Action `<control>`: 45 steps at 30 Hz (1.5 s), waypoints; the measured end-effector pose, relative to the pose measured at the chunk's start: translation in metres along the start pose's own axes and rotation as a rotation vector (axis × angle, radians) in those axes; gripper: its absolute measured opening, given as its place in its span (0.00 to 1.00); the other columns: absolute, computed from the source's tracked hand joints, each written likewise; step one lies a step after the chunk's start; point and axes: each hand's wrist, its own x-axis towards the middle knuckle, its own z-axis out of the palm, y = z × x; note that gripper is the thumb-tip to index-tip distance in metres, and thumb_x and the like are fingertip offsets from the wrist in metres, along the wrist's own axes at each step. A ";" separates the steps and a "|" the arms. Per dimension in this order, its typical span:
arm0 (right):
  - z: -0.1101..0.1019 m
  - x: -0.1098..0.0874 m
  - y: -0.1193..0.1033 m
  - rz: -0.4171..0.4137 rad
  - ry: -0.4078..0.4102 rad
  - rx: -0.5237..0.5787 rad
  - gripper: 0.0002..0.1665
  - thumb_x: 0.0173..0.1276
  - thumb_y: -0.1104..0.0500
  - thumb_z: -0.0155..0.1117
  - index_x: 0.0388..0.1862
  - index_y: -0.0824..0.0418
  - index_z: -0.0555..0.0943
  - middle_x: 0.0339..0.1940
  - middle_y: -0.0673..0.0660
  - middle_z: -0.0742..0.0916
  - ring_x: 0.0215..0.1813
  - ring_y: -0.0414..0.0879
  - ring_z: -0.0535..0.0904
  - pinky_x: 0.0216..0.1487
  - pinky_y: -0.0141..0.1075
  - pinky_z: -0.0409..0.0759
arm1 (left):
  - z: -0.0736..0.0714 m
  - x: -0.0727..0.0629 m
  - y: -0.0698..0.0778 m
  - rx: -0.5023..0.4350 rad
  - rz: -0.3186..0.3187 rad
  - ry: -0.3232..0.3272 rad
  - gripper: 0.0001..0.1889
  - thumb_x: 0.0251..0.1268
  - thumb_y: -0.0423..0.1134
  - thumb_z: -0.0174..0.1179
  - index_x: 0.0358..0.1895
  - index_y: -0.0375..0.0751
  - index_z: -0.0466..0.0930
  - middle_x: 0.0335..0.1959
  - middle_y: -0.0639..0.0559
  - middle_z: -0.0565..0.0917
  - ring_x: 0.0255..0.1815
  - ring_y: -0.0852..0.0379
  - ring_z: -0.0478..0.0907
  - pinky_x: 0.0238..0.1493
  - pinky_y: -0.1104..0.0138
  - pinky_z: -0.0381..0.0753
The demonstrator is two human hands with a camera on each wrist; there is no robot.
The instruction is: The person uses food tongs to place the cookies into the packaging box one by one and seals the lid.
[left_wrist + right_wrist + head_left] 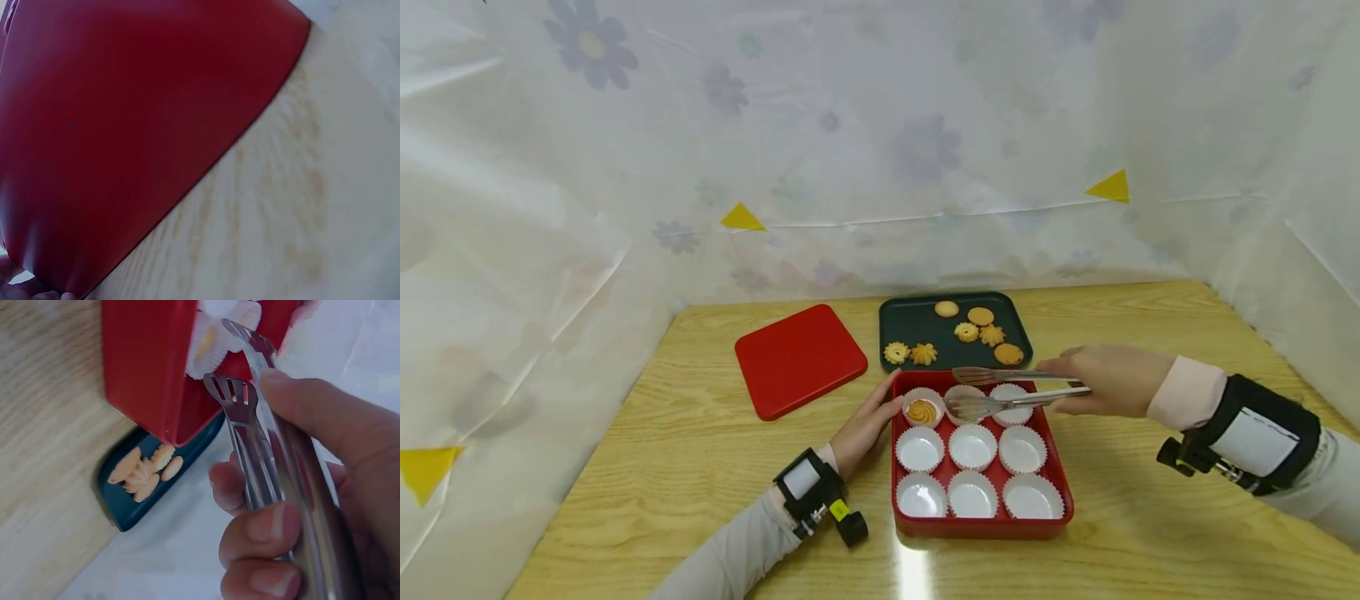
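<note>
A red box (1058, 475) holds white paper cups in rows; a swirled cookie (921, 411) lies in the back-left cup. My left hand (861, 433) rests against the box's back-left corner, fingers stretched along its side. In the left wrist view, fingertips (37, 292) touch the end of the red wall. My right hand (1108, 379) grips metal tongs (1037, 398), thumb on one arm and fingers round the other. The tongs' two slotted tips stand apart over the back row of cups, with nothing seen between them.
Behind the box, a dark green tray (917, 312) bears several cookies (980, 316) of round, ring and shell shapes. A flat red lid (801, 358) lies on the wooden table (700, 467) to the left. Flower-printed sheeting (880, 150) surrounds the table's back and sides.
</note>
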 end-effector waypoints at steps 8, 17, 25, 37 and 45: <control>-0.022 -0.002 0.009 0.016 -0.031 0.189 0.32 0.63 0.44 0.67 0.58 0.65 0.79 0.35 0.44 0.83 0.31 0.34 0.73 0.32 0.31 0.75 | 0.000 0.000 0.000 -0.003 -0.002 0.002 0.32 0.76 0.48 0.44 0.78 0.56 0.46 0.79 0.48 0.50 0.79 0.43 0.42 0.74 0.39 0.43; -0.028 0.008 0.026 0.121 0.088 0.328 0.31 0.63 0.49 0.69 0.58 0.67 0.78 0.33 0.48 0.82 0.31 0.38 0.73 0.31 0.30 0.71 | 0.000 -0.001 0.000 0.000 0.002 0.002 0.32 0.76 0.48 0.44 0.79 0.55 0.46 0.79 0.48 0.51 0.79 0.44 0.42 0.74 0.40 0.43; -0.022 0.030 0.045 0.269 0.153 0.242 0.36 0.65 0.46 0.66 0.60 0.73 0.75 0.42 0.62 0.85 0.31 0.46 0.75 0.34 0.40 0.76 | 0.000 -0.003 0.000 0.010 0.002 0.014 0.32 0.76 0.48 0.45 0.79 0.55 0.46 0.79 0.48 0.49 0.79 0.44 0.41 0.74 0.40 0.42; 0.005 0.057 0.068 0.407 0.126 0.157 0.31 0.66 0.47 0.65 0.52 0.75 0.78 0.37 0.64 0.86 0.33 0.52 0.79 0.43 0.53 0.80 | 0.003 -0.002 0.001 0.010 0.005 0.021 0.32 0.76 0.48 0.45 0.78 0.55 0.46 0.79 0.49 0.49 0.79 0.45 0.41 0.74 0.40 0.41; 0.010 0.063 0.070 0.442 0.065 0.140 0.33 0.68 0.50 0.63 0.56 0.79 0.75 0.50 0.75 0.82 0.45 0.63 0.82 0.52 0.57 0.78 | 0.005 -0.003 0.002 -0.003 0.004 0.017 0.32 0.76 0.48 0.45 0.78 0.55 0.47 0.79 0.49 0.50 0.79 0.45 0.42 0.74 0.40 0.42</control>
